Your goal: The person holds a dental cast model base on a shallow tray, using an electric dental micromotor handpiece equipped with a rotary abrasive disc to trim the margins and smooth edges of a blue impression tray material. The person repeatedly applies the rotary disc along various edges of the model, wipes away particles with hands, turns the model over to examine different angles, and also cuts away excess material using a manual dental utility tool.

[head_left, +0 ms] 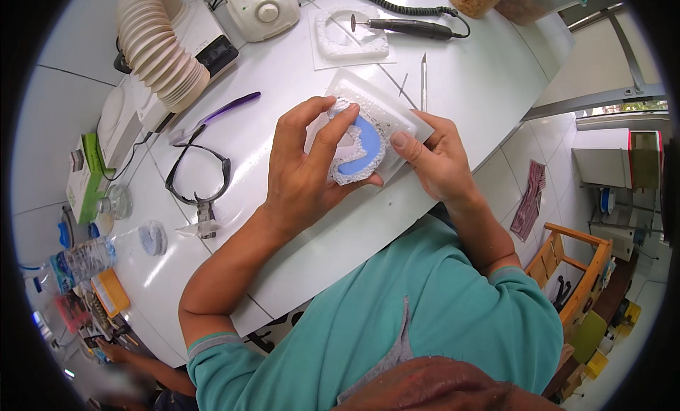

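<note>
Both my hands are raised over the white table, holding work between them. My left hand [301, 156] curls around a white, bumpy-edged piece with a blue horseshoe-shaped area [370, 143], which looks like a dental cast. Its index and middle fingertips rest on the top edge, and the thumb is at the lower edge. Behind that piece is a square, translucent white tray [345, 83], tilted. My right hand [440, 156] grips the tray's right corner, its thumb on the near face beside the cast and its fingers behind. Whether cast and tray touch is hidden.
Beyond my hands lie a craft knife [423, 82], a black rotary handpiece [418, 29] and a white ring-shaped mould [333, 39]. To the left are safety glasses [227, 172], a ribbed hose [159, 46] and a bottle [92, 255]. Another person's arm [152, 365] shows lower left.
</note>
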Tool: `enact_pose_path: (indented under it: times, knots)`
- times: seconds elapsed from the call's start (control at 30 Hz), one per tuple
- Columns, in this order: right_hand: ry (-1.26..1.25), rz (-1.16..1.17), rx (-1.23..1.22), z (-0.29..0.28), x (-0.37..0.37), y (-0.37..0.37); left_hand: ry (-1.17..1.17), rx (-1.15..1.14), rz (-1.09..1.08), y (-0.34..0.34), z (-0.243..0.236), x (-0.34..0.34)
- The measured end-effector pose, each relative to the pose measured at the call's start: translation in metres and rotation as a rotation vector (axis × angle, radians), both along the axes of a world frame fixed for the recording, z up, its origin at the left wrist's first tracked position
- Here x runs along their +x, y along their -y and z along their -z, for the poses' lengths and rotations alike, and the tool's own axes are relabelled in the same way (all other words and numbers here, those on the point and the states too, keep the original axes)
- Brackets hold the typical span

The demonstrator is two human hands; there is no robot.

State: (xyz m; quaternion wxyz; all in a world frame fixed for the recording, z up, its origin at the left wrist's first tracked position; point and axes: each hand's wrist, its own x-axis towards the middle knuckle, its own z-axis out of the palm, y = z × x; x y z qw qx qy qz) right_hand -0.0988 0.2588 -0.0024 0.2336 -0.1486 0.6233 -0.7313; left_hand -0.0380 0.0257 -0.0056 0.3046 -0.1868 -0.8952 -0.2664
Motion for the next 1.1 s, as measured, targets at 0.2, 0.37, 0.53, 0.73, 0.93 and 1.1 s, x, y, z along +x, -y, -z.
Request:
enact_pose_path:
  times: [0.2, 0.37, 0.53, 0.73, 0.93, 1.1]
  knots:
    - [0.056, 0.011, -0.164, 0.006, 0.011, 0.011, 0.011, 0.076, -0.001, 0.0, -0.006, 0.007]
    - [0.07, 0.021, -0.221, 0.003, 0.021, 0.021, -0.049, 0.093, 0.001, -0.003, -0.011, 0.004]
    - [0.112, 0.049, -0.278, 0.002, 0.025, 0.029, -0.088, 0.044, -0.008, -0.002, -0.02, 0.004]
    - [0.058, 0.025, -0.24, 0.002, 0.024, 0.03, -0.054, 0.098, -0.035, 0.0, -0.024, 0.005]
    - [0.01, 0.034, -0.218, 0.002, 0.018, 0.028, -0.033, 0.122, -0.014, 0.001, -0.022, 0.002]
    - [0.055, 0.038, -0.232, -0.001, 0.016, 0.024, -0.055, 0.079, 0.03, 0.006, -0.016, -0.001]
